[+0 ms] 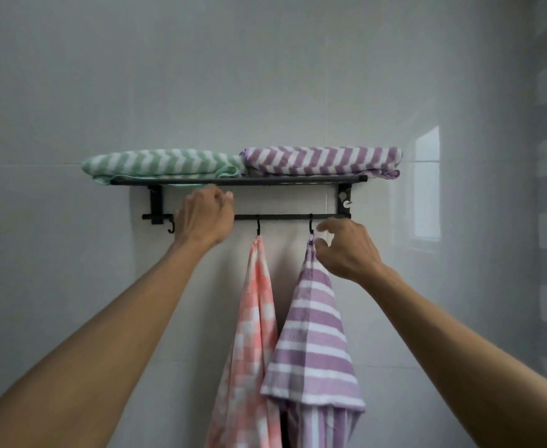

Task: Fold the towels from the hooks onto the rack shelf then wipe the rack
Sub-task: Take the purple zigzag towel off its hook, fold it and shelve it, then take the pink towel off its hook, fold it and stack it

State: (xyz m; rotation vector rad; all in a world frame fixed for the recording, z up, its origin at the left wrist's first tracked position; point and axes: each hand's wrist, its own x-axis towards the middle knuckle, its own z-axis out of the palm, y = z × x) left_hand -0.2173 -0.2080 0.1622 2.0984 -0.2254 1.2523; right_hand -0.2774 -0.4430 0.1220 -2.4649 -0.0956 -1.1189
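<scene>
A black wall rack (281,180) carries two folded zigzag towels on its shelf, a green one (162,163) at the left and a purple one (323,160) at the right. From hooks on the lower bar (281,217) hang a pink checked towel (252,334) and a purple striped towel (314,334). My left hand (205,215) is curled in front of the rack's left part, just under the green towel's drooping edge, with nothing seen in it. My right hand (349,250) has thumb and fingers spread around the top of the purple striped towel at its hook (310,226).
An empty hook (170,226) hangs at the bar's left end. A small white knob (348,203) sticks out of the right bracket. Glossy grey wall tiles surround the rack, with a window's reflection (427,182) to the right.
</scene>
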